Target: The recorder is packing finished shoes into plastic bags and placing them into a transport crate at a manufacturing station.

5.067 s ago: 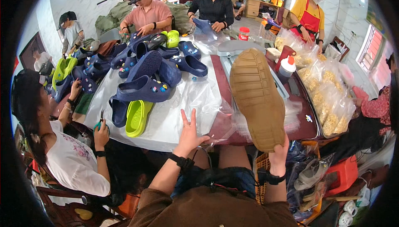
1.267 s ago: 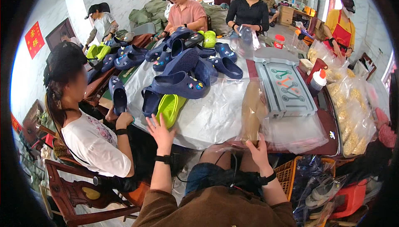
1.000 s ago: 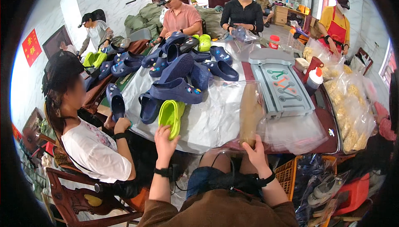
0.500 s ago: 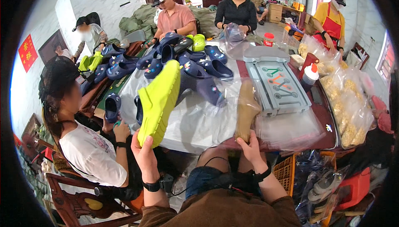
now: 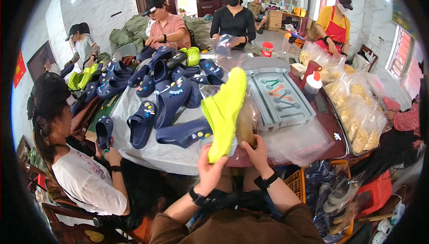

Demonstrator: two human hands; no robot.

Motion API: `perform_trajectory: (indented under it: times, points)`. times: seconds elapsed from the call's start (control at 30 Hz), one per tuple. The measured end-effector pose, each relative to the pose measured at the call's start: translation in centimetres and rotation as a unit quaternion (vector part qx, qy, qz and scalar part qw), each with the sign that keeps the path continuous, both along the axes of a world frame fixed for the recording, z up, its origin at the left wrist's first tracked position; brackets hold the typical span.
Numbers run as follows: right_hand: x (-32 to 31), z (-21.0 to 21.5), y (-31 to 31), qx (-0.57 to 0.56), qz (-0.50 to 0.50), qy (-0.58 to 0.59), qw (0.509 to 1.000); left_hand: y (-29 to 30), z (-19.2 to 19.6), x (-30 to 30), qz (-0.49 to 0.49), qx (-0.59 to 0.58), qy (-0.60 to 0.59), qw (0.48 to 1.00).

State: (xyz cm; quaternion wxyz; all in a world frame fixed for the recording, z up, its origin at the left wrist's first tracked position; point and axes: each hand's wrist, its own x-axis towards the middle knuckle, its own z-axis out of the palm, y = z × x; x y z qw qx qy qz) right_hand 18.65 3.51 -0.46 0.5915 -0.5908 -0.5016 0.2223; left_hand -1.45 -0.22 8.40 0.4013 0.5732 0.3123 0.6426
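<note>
My left hand (image 5: 210, 172) grips a lime-green clog (image 5: 227, 112) by one end, its other end pointing up and away. Close beside it, my right hand (image 5: 258, 155) is closed on a brown shoe (image 5: 246, 131) that seems to be inside a clear plastic bag; the lime clog covers part of it. Just left of the lime clog, a navy clog (image 5: 185, 133) with small charms lies on its side on the white sheet (image 5: 183, 158). Another navy clog (image 5: 142, 124) rests farther left on that sheet.
A grey plastic case (image 5: 281, 96) and a stack of clear bags (image 5: 306, 141) lie to the right. Beyond stand a squeeze bottle (image 5: 313, 84) and a tray of bagged yellowish pieces (image 5: 357, 114). A co-worker (image 5: 89, 177) sits close on my left; others work across the table.
The lime clog has moved right, close to the brown shoe, and now partly covers it. My right hand has shifted slightly left. The view has turned to the right.
</note>
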Motion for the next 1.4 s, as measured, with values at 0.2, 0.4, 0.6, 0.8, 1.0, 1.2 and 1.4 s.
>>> perform_trajectory:
  times: [0.2, 0.4, 0.6, 0.8, 1.0, 1.2, 1.4]
  points:
    - [0.7, -0.1, -1.8, 0.034, -0.067, -0.111, 0.991, 3.0, -5.5, 3.6, 0.046, 0.022, 0.147, 0.988]
    - [-1.4, 3.7, -4.1, 0.058, 0.008, -0.044, 0.997, 3.4, -7.5, 4.8, 0.028, 0.079, 0.228, 0.97]
    - [-1.7, 1.5, -2.5, 0.009, 0.092, -0.038, 0.995, 4.4, -9.4, 2.4, -0.034, 0.135, 0.334, 0.932]
    - [-1.7, 3.3, -2.6, -0.002, 0.05, -0.092, 0.994, 5.9, -7.5, -3.8, 0.096, 0.147, 0.429, 0.886]
    - [-2.3, 2.4, -1.7, 0.002, 0.037, -0.215, 0.976, 10.9, -6.4, -7.1, 0.19, 0.101, 0.516, 0.829]
    - [-2.5, 2.8, -1.8, 0.029, -0.002, -0.185, 0.982, 11.4, -7.5, -2.8, 0.123, 0.098, 0.503, 0.85]
    - [1.5, 5.0, -3.9, 0.048, -0.023, -0.033, 0.998, 10.2, -8.3, 2.0, 0.045, 0.104, 0.502, 0.858]
